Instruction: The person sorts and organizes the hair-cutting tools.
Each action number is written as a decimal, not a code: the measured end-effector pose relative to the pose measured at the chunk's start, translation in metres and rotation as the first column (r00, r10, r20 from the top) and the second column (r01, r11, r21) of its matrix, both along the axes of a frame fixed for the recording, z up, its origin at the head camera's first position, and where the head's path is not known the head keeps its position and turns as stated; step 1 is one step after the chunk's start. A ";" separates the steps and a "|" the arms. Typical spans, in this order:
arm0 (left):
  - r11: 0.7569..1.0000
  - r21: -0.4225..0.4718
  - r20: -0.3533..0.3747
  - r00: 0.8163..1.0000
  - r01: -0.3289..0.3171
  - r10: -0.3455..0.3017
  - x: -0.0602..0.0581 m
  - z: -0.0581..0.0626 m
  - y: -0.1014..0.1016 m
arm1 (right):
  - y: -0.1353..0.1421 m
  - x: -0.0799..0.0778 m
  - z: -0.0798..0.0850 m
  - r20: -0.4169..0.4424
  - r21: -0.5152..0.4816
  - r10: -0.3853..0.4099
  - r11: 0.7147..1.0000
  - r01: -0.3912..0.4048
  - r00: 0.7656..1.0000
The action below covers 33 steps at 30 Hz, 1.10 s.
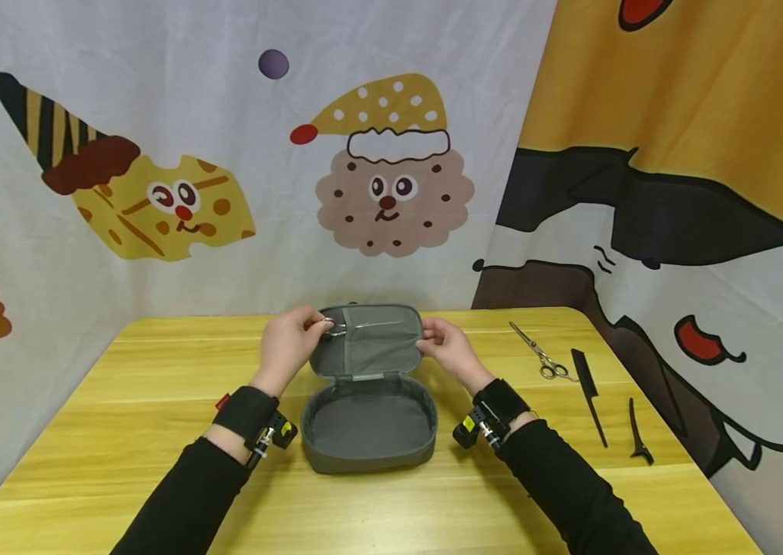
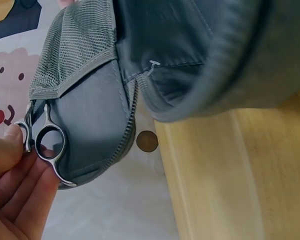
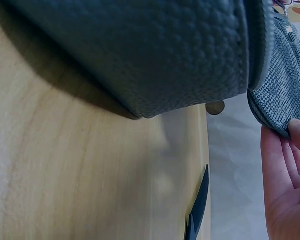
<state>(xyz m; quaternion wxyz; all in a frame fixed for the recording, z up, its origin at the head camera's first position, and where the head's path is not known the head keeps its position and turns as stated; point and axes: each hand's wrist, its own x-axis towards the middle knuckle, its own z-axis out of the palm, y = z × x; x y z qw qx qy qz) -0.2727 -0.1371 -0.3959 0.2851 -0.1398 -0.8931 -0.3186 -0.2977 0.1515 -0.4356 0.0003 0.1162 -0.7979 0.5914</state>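
A grey zip case (image 1: 369, 455) stands on the table with its lid (image 1: 327, 358) raised toward the wall. My left hand (image 1: 287, 343) pinches a pair of metal scissors (image 2: 64, 146) by the finger rings at the lid's left edge. Their blades are tucked behind the mesh pocket (image 2: 85, 50), which covers much of the lid's inside. At the opposite edge, my right hand (image 1: 452, 353) grips the lid between thumb and fingers; the right wrist view shows this hand (image 3: 287, 185) under the mesh side.
To the right on the wooden table (image 1: 176, 401) lie a second pair of scissors (image 1: 540, 356), a black tail comb (image 1: 589, 389) and a black hair clip (image 1: 636, 433). A cartoon-printed cloth (image 1: 225, 116) hangs behind the table's far edge.
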 end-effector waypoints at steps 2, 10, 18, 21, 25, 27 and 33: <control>1.000 0.006 0.005 1.000 -0.006 0.006 -0.001 0.001 0.001 | -0.002 0.007 0.010 -0.004 0.006 0.007 1.000 -0.007 1.000; 0.999 0.015 0.013 0.999 -0.040 0.040 -0.003 0.002 0.007 | -0.002 0.003 0.004 -0.007 0.034 -0.021 0.999 0.021 1.000; 0.999 0.014 0.023 0.999 -0.048 0.047 -0.003 0.002 0.014 | -0.002 0.003 0.004 -0.019 0.047 -0.024 0.999 0.025 1.000; 0.998 0.027 0.040 0.998 -0.051 0.050 -0.003 0.002 0.014 | -0.002 0.003 0.004 -0.025 0.053 -0.026 0.998 0.027 0.999; 0.998 0.047 0.076 0.996 -0.042 0.039 -0.002 0.003 0.013 | -0.003 0.003 0.005 -0.018 0.052 -0.028 0.998 0.029 0.999; 0.998 0.058 0.094 0.995 -0.037 0.031 -0.001 0.003 0.013 | -0.003 0.004 0.005 -0.017 0.055 -0.026 0.998 0.027 1.000; 0.994 0.112 0.130 0.991 -0.007 -0.008 0.000 0.002 0.010 | -0.003 0.005 0.005 -0.025 0.065 -0.028 0.997 0.029 0.999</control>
